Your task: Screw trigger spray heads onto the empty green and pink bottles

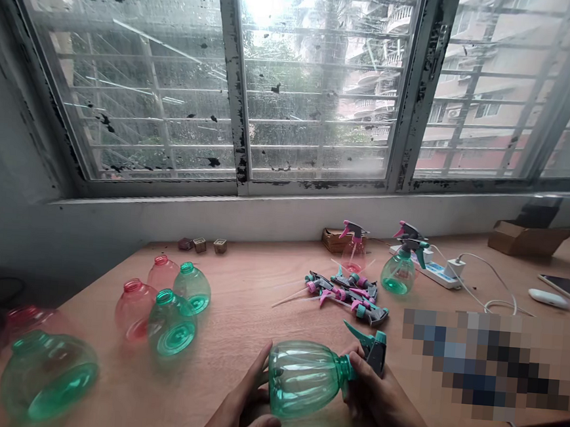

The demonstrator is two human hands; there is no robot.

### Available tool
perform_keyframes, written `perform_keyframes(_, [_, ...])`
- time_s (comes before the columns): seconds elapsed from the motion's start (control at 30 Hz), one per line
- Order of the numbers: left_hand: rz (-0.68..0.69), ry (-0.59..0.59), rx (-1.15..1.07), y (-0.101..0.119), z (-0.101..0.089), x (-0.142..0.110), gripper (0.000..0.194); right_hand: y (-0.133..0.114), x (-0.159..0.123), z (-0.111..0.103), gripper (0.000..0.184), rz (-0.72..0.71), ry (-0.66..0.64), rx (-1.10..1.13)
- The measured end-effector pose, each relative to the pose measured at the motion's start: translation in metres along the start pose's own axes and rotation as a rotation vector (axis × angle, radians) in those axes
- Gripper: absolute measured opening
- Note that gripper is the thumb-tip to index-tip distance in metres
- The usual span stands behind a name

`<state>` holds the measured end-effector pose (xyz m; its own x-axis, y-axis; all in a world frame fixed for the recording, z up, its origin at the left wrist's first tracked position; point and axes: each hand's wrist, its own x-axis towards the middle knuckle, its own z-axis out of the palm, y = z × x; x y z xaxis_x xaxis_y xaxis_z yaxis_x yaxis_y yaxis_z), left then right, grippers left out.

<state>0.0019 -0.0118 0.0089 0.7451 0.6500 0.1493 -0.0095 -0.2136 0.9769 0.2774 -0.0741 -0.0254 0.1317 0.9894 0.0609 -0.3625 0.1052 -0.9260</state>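
Observation:
My left hand cups the round base of a green transparent spray bottle that lies on its side near the table's front edge. At the bottle's neck, my right hand grips its teal and grey trigger sprayer head. Beyond them a pile of loose pink and teal sprayer heads lies on the wooden table. Further back stand two assembled bottles, one pink and one green.
Several open pink and green bottles without heads sit at the left, with a larger green one at the front left corner. A white power strip, cables, a phone and a cardboard box occupy the back right. A window runs behind.

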Motion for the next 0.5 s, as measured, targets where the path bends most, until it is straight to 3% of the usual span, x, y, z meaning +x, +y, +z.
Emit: perform_keyframes(0.5, [-0.005,0.065,0.102,0.0036,0.0002,-0.0014,0.077,-0.0051,0.0000,0.0026,0.046,0.056,0.007,-0.016])
